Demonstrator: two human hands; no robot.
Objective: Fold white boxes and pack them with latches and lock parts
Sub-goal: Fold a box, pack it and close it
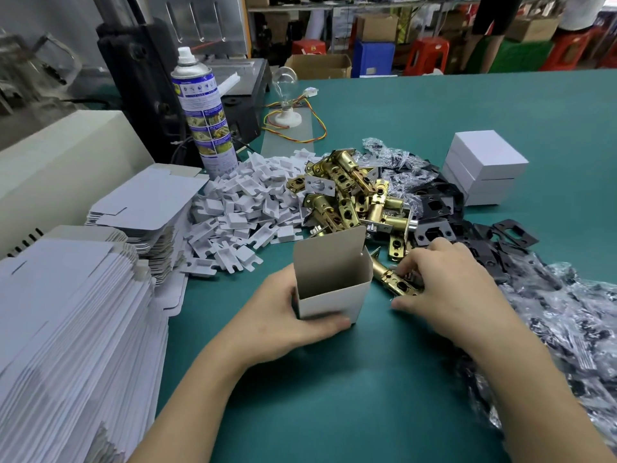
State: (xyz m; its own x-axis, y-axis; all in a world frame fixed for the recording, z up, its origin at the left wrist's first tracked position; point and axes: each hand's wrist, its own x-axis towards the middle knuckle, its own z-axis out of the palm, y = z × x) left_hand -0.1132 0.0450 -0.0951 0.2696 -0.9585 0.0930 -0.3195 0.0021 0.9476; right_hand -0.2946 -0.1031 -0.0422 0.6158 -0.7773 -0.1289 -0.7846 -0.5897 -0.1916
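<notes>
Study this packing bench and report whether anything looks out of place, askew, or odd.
One oddity: a bare light bulb stands in a socket on the far side of the table, its coloured wires trailing loose; it is no packing part. The stack of closed white boxes sits slightly uneven. Nothing looks spilled or damaged.

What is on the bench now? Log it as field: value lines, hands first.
left hand: grips open white box, upright on green table
right hand: fingers curled on brass latch beside the box
box interior: nothing seen inside
latch pile: behind the box
flat blanks: stacked at left
closed boxes: stacked at far right
</notes>
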